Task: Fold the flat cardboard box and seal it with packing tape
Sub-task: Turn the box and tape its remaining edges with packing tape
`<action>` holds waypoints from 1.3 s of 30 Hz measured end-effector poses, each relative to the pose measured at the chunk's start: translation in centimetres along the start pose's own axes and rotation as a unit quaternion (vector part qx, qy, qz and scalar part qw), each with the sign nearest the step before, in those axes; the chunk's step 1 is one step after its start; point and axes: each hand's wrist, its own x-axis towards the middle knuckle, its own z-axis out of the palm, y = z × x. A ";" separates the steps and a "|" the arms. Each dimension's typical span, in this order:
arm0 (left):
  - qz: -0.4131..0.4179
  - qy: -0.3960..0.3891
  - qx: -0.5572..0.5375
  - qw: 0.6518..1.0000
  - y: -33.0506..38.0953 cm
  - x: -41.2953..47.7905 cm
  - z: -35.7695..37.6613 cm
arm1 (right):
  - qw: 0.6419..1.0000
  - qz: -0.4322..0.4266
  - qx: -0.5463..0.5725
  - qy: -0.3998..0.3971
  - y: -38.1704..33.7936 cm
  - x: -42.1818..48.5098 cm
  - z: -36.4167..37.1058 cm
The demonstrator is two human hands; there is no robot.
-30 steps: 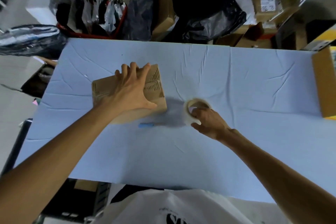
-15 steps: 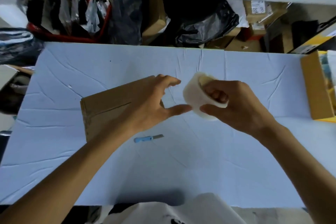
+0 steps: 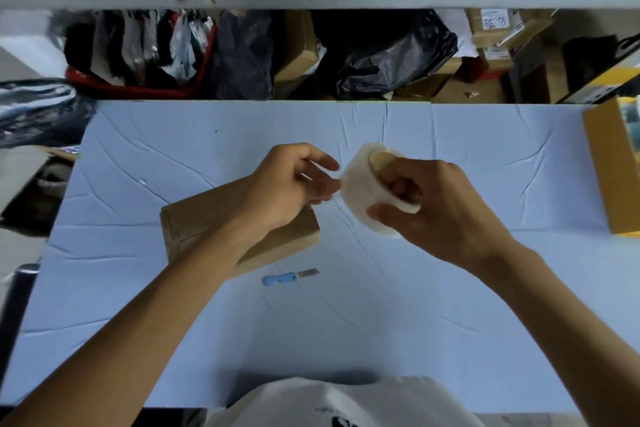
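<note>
- Step, my guess: box (image 3: 194,222) looks folded; I'm finding the tape end to start sealing.
- Right hand (image 3: 433,211) grips the tape (image 3: 360,191) in the air, fingers in the core, thumb on the outer face.
- Left hand (image 3: 294,184) has curled fingertips at the roll's side. They're blurred, so I can't tell if they pinch the end.
- Box lies on the table (image 3: 450,288) under my left wrist, knife (image 3: 287,277) near its front edge.
- Next: peel a strip free and bring it down over the box seam without it sticking to itself.
- Hidden: the box's top seam, behind my left hand and forearm. The clear tape end is not visible.
</note>
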 end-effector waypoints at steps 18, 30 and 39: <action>0.109 0.020 0.154 0.982 0.3 2.1 -2.7 | 0.964 0.165 0.191 -0.079 1.5 -0.8 2.9; 0.166 0.090 0.188 0.964 -0.4 2.8 -2.1 | 0.975 0.201 0.086 0.029 0.8 -2.8 5.0; 0.207 0.115 0.203 0.950 -0.7 3.3 -1.7 | 0.955 0.291 0.058 -0.007 1.5 -2.0 4.2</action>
